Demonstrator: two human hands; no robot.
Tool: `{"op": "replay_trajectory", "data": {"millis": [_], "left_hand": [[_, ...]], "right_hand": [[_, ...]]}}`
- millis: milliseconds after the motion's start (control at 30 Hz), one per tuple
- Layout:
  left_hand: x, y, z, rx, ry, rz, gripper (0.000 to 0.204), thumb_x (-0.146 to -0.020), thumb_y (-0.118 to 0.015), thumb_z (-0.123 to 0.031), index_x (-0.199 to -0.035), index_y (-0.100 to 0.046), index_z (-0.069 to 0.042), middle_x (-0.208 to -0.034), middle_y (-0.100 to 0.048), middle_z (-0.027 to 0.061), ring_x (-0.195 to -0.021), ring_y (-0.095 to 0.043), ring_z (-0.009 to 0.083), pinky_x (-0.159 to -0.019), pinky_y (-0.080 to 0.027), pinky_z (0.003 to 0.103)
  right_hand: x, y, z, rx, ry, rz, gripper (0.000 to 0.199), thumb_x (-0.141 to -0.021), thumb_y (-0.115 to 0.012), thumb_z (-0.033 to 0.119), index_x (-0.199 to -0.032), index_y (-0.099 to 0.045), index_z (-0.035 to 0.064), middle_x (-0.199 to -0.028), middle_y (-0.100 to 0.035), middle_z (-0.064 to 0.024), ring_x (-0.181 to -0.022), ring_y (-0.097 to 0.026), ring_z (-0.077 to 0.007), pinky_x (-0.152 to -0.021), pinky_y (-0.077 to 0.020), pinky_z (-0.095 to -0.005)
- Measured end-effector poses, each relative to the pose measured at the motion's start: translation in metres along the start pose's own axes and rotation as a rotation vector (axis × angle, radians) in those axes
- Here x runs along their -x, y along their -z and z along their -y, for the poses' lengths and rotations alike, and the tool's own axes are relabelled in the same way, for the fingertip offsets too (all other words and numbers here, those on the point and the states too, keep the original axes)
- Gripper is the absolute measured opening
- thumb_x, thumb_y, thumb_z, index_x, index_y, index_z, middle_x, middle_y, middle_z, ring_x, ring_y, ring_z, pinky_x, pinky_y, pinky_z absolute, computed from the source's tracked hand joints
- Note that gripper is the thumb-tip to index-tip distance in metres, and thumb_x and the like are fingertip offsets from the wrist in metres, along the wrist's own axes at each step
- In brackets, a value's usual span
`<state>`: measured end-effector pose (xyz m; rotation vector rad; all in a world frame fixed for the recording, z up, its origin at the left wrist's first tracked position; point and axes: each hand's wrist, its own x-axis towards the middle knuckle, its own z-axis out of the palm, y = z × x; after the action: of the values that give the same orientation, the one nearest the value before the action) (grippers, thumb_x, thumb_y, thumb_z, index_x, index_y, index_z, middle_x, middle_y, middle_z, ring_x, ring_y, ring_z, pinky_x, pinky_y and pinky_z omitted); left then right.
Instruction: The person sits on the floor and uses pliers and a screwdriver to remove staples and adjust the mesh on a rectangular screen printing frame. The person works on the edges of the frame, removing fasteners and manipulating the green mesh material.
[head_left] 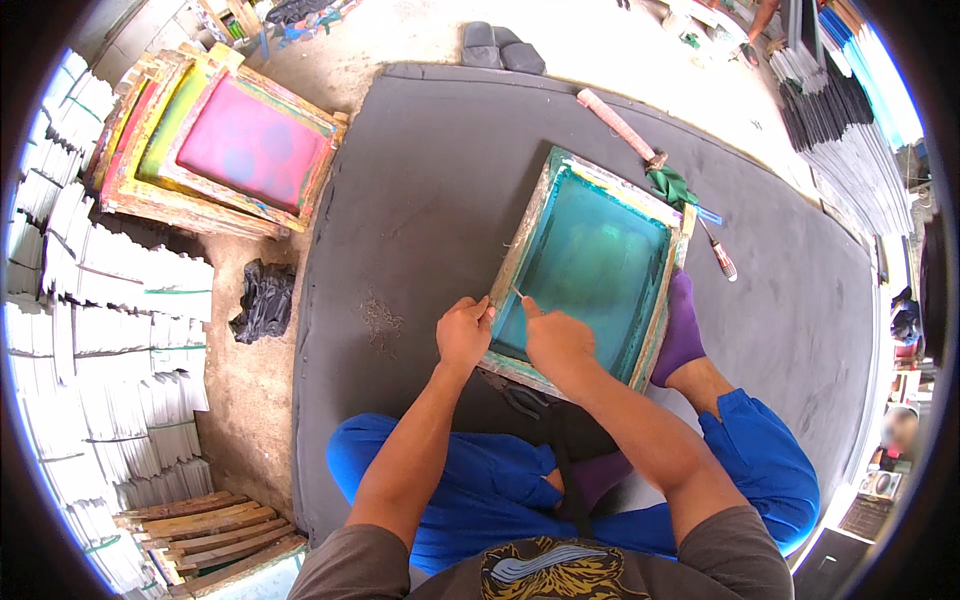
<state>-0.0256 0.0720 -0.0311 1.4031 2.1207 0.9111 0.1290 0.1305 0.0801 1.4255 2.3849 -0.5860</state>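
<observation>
A screen printing frame [655,347] with wooden rails and teal mesh lies tilted in front of my crossed legs. My left hand [463,333] is closed on its left rail, near the lower corner. Over the mesh, close to that same rail, my right hand [558,345] is closed on a thin tool [518,292]. Only the tool's pale tip shows; the fist hides the rest. My foot in a purple sock [681,325] rests against the frame's right rail.
Beyond the frame lie a pink-handled tool [617,122] with green cloth [671,185] and a screwdriver [724,260]. Stacked colourful screen frames [190,212] and bundled white sheets [130,270] stand left of the dark mat [400,200]. Grey slippers [500,48] sit at its far edge.
</observation>
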Motion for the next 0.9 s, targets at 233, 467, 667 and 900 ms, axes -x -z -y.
{"op": "replay_trajectory", "data": {"millis": [233,467,667,900], "left_hand": [[-0.002,-0.005,0.003,-0.005,-0.027,0.005,0.024,-0.091,-0.074,-0.018,-0.112,-0.078,-0.007,-0.089,-0.069,0.0111,-0.081,-0.069,0.0324,-0.072,-0.053,0.043],[-0.003,0.001,0.002,-0.013,-0.023,0.034,0.025,-0.091,-0.074,-0.019,-0.113,-0.079,-0.007,-0.088,-0.069,0.0106,-0.079,-0.069,0.0310,-0.072,-0.053,0.042],[-0.003,0.003,-0.002,0.021,0.031,0.049,0.025,-0.092,-0.073,-0.020,-0.113,-0.079,-0.007,-0.088,-0.069,0.0110,-0.080,-0.069,0.0315,-0.073,-0.053,0.042],[-0.003,0.003,-0.001,0.023,0.019,0.044,0.025,-0.091,-0.073,-0.019,-0.113,-0.079,-0.007,-0.089,-0.070,0.0113,-0.080,-0.069,0.0323,-0.074,-0.054,0.042]], "right_hand": [[-0.012,0.006,-0.009,-0.121,-0.026,0.011,0.044,-0.099,-0.056,0.017,-0.142,-0.060,0.0132,-0.090,-0.074,-0.0222,-0.081,-0.072,-0.0427,-0.072,-0.0567,-0.0568],[-0.004,0.002,-0.022,-0.161,-0.072,-0.012,0.043,-0.101,-0.055,0.022,-0.144,-0.059,0.0188,-0.091,-0.074,-0.0222,-0.084,-0.072,-0.0446,-0.075,-0.0559,-0.0581],[-0.002,-0.006,-0.026,-0.159,0.009,-0.056,0.044,-0.103,-0.054,0.024,-0.146,-0.056,0.0190,-0.090,-0.074,-0.0240,-0.084,-0.073,-0.0453,-0.073,-0.0561,-0.0586],[-0.003,-0.007,-0.022,-0.145,-0.004,-0.055,0.042,-0.102,-0.054,0.023,-0.143,-0.059,0.0186,-0.091,-0.074,-0.0252,-0.085,-0.073,-0.0460,-0.074,-0.0567,-0.0586]]}}
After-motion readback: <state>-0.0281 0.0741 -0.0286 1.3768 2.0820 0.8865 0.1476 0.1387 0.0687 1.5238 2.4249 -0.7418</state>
